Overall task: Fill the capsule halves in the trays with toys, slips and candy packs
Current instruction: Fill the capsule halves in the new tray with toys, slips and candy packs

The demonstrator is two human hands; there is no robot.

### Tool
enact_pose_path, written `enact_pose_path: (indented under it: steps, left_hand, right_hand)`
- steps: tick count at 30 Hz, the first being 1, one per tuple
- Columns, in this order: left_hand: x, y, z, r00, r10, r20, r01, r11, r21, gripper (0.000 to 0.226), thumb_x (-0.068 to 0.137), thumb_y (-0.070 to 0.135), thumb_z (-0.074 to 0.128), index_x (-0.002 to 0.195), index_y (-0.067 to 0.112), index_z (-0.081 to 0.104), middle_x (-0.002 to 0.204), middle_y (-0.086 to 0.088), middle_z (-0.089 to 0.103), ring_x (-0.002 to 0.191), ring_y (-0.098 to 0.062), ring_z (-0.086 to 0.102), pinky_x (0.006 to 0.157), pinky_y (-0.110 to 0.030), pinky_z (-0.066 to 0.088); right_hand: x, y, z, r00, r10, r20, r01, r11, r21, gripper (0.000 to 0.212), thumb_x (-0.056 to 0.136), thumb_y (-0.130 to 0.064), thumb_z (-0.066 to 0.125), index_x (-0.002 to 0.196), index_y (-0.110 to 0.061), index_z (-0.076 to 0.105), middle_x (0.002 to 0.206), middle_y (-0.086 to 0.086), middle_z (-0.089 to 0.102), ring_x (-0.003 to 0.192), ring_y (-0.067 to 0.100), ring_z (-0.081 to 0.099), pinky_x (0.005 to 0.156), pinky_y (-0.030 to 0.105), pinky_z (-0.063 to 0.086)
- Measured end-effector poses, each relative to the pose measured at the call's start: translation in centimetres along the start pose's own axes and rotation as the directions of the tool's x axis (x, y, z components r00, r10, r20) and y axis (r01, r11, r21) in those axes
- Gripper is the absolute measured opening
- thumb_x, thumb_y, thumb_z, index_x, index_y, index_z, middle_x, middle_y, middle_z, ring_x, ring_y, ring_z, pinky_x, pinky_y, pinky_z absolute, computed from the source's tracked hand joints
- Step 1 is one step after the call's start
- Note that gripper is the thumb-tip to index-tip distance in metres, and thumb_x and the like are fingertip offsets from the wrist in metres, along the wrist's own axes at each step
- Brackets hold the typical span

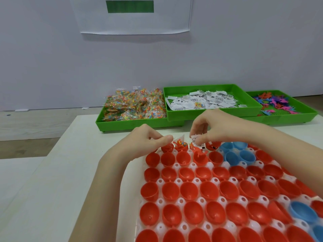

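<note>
Both hands work the far row: right hand (212,127) pinches a white printed paper slip (195,140) directly above a red plastic capsule half (199,151); left hand (148,139) pinches a clear candy pack (180,139) over its neighbour.

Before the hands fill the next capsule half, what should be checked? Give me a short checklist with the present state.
1. Slip in right hand: ok, it pinches a paper slip.
2. Candy pack in left hand: ok, it pinches a candy pack.
3. Empty red capsule halves available: ok, many rows open.
4. Supply trays stocked: ok, candy tray, slip tray, toy tray all hold items.
5. Far-row halves each complete: cannot tell, hands cover them.
</note>
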State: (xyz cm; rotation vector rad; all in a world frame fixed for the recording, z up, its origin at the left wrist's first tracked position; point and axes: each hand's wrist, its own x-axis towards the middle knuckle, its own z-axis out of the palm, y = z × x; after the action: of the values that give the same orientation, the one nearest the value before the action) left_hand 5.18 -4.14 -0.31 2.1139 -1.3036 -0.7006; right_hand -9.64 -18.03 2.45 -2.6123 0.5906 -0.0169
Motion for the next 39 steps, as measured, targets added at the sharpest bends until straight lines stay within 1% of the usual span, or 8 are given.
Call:
enact_pose_path:
  steps: [7, 10, 15, 19, 22, 27, 36, 39]
  left_hand:
    - [0.3, -0.2, 0.1, 1.0, 0.011, -0.002, -0.011, 0.999, 0.032, 0.041, 0.087, 0.047, 0.051, 0.088, 0.014, 0.075, 0.091, -0.016, 0.068, 0.085, -0.027, 0.061, 0.084, -0.04, 0.049]
    - [0.6, -0.3, 0.3, 1.0, 0.021, -0.009, -0.02, 0.999, 0.048, 0.049, 0.087, 0.047, 0.05, 0.09, 0.002, 0.07, 0.082, -0.003, 0.051, 0.076, -0.016, 0.047, 0.072, -0.032, 0.04]
    - [0.7, -0.4, 0.3, 0.999, 0.041, -0.024, -0.04, 0.998, 0.055, 0.044, 0.087, 0.046, 0.051, 0.092, 0.008, 0.073, 0.084, -0.002, 0.051, 0.08, -0.017, 0.049, 0.074, -0.033, 0.042]
    - [0.8, -0.4, 0.3, 0.998, 0.052, -0.025, -0.05, 0.997, 0.066, 0.046, 0.086, 0.046, 0.051, 0.091, 0.005, 0.072, 0.083, -0.001, 0.049, 0.079, -0.016, 0.046, 0.073, -0.031, 0.038]
    - [0.9, -0.6, 0.3, 0.998, 0.058, -0.014, -0.057, 0.996, 0.067, 0.052, 0.086, 0.047, 0.05, 0.091, -0.001, 0.069, 0.083, -0.002, 0.048, 0.076, -0.014, 0.045, 0.072, -0.032, 0.04]
    - [0.9, -0.7, 0.3, 0.997, 0.066, -0.027, -0.065, 0.997, 0.048, 0.05, 0.085, 0.047, 0.051, 0.089, 0.001, 0.07, 0.083, -0.002, 0.049, 0.077, -0.015, 0.046, 0.074, -0.032, 0.041]
    - [1.0, -0.9, 0.3, 0.997, 0.071, -0.024, -0.069, 0.996, 0.057, 0.047, 0.085, 0.049, 0.051, 0.09, 0.007, 0.072, 0.082, -0.001, 0.048, 0.077, -0.015, 0.045, 0.072, -0.03, 0.038]
    - [1.1, -0.9, 0.3, 0.997, 0.07, -0.027, -0.068, 0.996, 0.06, 0.051, 0.085, 0.049, 0.05, 0.091, 0.003, 0.071, 0.082, -0.001, 0.047, 0.077, -0.015, 0.044, 0.072, -0.03, 0.037]
  right_hand:
    - [0.2, -0.2, 0.3, 0.998, 0.034, 0.057, -0.027, 0.993, -0.118, 0.022, 0.078, -0.02, 0.07, 0.1, -0.019, 0.069, 0.084, -0.01, 0.061, 0.082, 0.01, 0.057, 0.062, 0.012, 0.041]
    - [0.4, -0.1, 0.3, 0.993, 0.052, 0.105, -0.037, 0.989, -0.143, 0.027, 0.082, -0.023, 0.067, 0.108, -0.019, 0.066, 0.096, -0.009, 0.062, 0.087, 0.008, 0.055, 0.065, 0.013, 0.041]
    - [0.8, -0.1, 0.2, 0.981, 0.075, 0.181, -0.046, 0.987, -0.156, 0.033, 0.085, -0.026, 0.063, 0.117, -0.019, 0.06, 0.109, -0.005, 0.062, 0.091, 0.007, 0.054, 0.074, 0.016, 0.04]
    - [1.2, -0.1, 0.1, 0.98, 0.06, 0.188, -0.03, 0.987, -0.157, 0.03, 0.082, -0.024, 0.065, 0.113, -0.02, 0.062, 0.099, -0.007, 0.058, 0.079, 0.001, 0.052, 0.063, 0.01, 0.04]
    - [1.7, 0.0, 0.2, 0.984, 0.051, 0.173, -0.027, 0.99, -0.137, 0.017, 0.077, -0.019, 0.069, 0.091, -0.025, 0.062, 0.093, -0.005, 0.061, 0.069, -0.001, 0.053, 0.061, 0.014, 0.044]
    - [2.2, 0.0, 0.2, 0.982, 0.066, 0.177, -0.042, 0.99, -0.138, 0.021, 0.07, -0.011, 0.073, 0.067, -0.027, 0.058, 0.077, -0.006, 0.066, 0.05, -0.005, 0.054, 0.044, 0.009, 0.04]
    - [2.2, -0.7, -1.0, 0.976, 0.107, 0.187, -0.078, 0.985, -0.157, 0.025, 0.064, -0.025, 0.082, 0.084, -0.025, 0.068, 0.094, -0.002, 0.071, 0.087, 0.009, 0.062, 0.077, 0.025, 0.049]
    - [2.0, -0.7, -1.2, 0.973, 0.112, 0.203, -0.081, 0.984, -0.156, 0.025, 0.069, -0.025, 0.079, 0.092, -0.022, 0.069, 0.096, -0.002, 0.07, 0.089, 0.01, 0.062, 0.075, 0.02, 0.048]
